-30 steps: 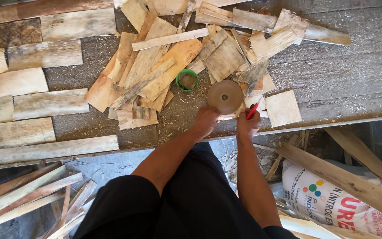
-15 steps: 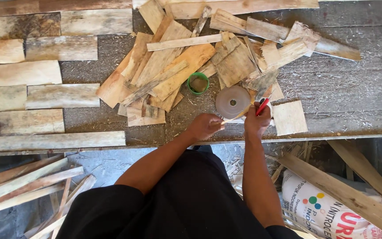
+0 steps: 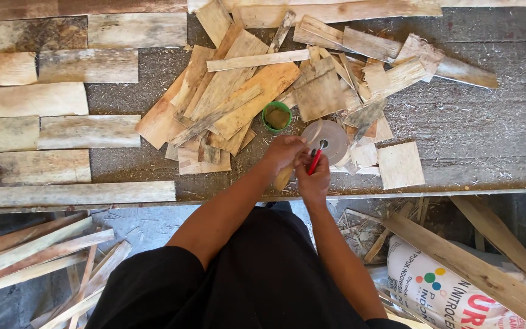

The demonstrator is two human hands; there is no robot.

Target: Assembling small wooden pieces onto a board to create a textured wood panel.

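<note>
Your two hands meet at the near edge of the workbench (image 3: 470, 122), left hand (image 3: 282, 153) just beside right hand (image 3: 313, 180). Just beyond them lies the round disc (image 3: 330, 137), and left of it the small cup (image 3: 276, 116). Behind both sprawls the heap of wood offcuts (image 3: 245, 97) (pieces overlapping). Far left, boards (image 3: 62, 100) lie in stacked rows. A printed sack (image 3: 445, 289) sits below the bench, to your right.

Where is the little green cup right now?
The green cup sits mid-bench in the head view, against the pile of wood offcuts, just above the left hand.
</note>
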